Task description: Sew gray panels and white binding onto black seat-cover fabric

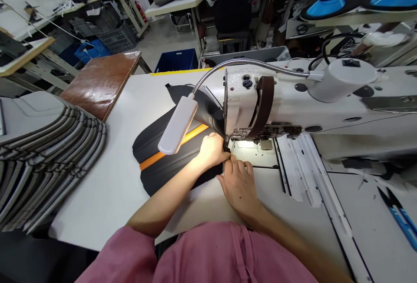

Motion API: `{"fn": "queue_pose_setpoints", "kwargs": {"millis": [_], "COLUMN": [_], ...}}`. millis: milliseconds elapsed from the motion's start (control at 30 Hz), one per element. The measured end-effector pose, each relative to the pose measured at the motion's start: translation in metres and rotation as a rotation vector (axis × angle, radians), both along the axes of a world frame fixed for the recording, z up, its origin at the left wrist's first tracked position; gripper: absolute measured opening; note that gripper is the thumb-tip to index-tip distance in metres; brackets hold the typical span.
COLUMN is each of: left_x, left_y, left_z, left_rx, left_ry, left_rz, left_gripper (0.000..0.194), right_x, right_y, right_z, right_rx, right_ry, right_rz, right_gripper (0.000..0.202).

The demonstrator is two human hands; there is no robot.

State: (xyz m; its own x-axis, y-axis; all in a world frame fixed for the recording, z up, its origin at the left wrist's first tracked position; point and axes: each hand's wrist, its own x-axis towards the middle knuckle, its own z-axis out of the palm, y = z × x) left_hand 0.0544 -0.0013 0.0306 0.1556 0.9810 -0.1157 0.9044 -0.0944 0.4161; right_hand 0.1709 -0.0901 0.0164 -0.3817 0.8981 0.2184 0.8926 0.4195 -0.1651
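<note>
A black padded fabric piece with an orange stripe (166, 178) lies on the white sewing table, its right edge under the head of a white sewing machine (289, 96). My left hand (211, 150) is closed on the right part of this piece, fingers bent close to the needle area. Just to its right, my right hand (239, 183) has its fingers curled at the near edge of the fabric, beside the lit needle plate (260, 158). Both sets of fingertips almost meet. What lies directly beneath them is partly hidden.
A white lamp head (179, 124) on a bendable metal neck hangs over the fabric. At left stands a tall stack of grey-edged panels (58, 157). Blue-handled thread snips (399, 218) lie at right. Beyond the table, a co-worker in dark clothes (233, 4) sits at another bench.
</note>
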Motion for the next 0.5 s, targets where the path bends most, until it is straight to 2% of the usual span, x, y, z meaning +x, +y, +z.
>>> {"fn": "queue_pose_setpoints", "kwargs": {"millis": [100, 233, 267, 367, 500], "left_x": [-0.008, -0.014, -0.014, -0.011, -0.002], "left_y": [0.001, -0.003, -0.004, -0.005, -0.004], "left_z": [-0.005, -0.017, -0.019, -0.023, -0.026], "left_rx": [0.035, 0.106, 0.119, 0.157, 0.184], "left_ry": [-0.078, -0.254, -0.281, -0.328, -0.307], "left_rz": [-0.07, -0.064, -0.057, -0.029, 0.019], "left_gripper": [0.017, 0.019, 0.018, 0.015, 0.016], "right_x": [-0.008, -0.014, -0.014, -0.009, 0.002], "right_y": [-0.002, 0.004, 0.006, 0.015, 0.025], "right_z": [-0.007, -0.013, -0.013, -0.012, -0.009], "right_rx": [0.064, 0.212, 0.237, 0.254, 0.265], "right_ry": [-0.042, -0.042, -0.026, 0.008, 0.001], "right_rz": [-0.013, -0.025, -0.021, 0.049, 0.18], "right_gripper": [0.026, 0.01, 0.013, 0.022, 0.024]}}
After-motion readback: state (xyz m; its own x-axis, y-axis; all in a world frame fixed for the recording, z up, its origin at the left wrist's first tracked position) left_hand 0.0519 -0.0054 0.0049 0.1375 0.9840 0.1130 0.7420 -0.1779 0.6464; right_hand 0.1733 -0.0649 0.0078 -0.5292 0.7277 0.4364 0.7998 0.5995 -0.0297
